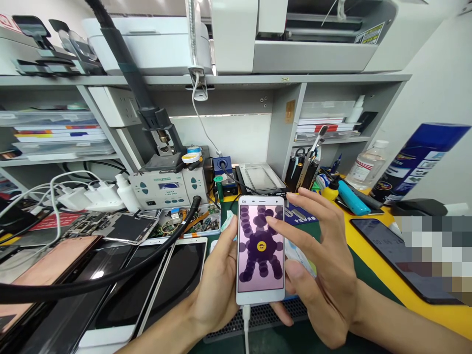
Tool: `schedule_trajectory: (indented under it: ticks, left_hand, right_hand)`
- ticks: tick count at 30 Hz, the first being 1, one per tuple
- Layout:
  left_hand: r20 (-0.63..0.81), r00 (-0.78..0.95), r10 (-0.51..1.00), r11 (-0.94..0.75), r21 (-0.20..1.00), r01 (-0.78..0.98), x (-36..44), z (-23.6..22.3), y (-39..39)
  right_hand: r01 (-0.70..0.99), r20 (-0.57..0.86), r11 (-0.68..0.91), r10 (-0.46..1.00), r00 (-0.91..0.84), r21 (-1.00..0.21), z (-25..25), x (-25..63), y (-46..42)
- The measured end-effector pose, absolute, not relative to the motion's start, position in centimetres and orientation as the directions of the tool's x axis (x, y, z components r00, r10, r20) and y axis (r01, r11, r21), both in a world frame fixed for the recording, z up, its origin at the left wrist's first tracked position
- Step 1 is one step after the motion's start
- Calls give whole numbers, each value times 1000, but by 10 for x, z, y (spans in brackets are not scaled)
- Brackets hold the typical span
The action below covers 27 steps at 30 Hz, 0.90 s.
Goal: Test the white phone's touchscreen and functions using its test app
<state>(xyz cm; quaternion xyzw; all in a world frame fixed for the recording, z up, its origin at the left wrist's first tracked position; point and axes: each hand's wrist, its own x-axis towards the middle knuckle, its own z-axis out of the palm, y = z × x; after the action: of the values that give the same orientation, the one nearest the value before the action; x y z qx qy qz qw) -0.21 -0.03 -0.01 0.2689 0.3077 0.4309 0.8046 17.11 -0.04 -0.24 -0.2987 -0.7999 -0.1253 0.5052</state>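
A white smartphone (261, 291) stands upright at the centre, its screen lit pink with dark purple round spots and a small yellow icon. My left hand (216, 280) is closed around the phone's left side, thumb along the edge and a fingertip showing below. Over the right half of the screen reaches my right hand (324, 260), fingers spread, with the index fingertip at the upper right of the display. Its thumb is close to the phone's right edge; whether it touches is unclear. A white cable (246, 327) is plugged into the phone's bottom.
Several phones and screens, including a dark phone panel (180, 275), lie to the left. A black hose (147, 270) crosses over them. Behind stand a soldering station (169, 187) and a parts tray (201, 235). At right are another phone (398, 260), a bottle (368, 164) and a blue can (420, 162).
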Motion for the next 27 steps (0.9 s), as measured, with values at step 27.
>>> schedule_trajectory:
  ticks: [27]
  left_hand:
    - [-221,518,826,516,665,-540,-3,-2,1]
  right_hand:
    - [596,899,787,366,-239,-162,-4,172,-1]
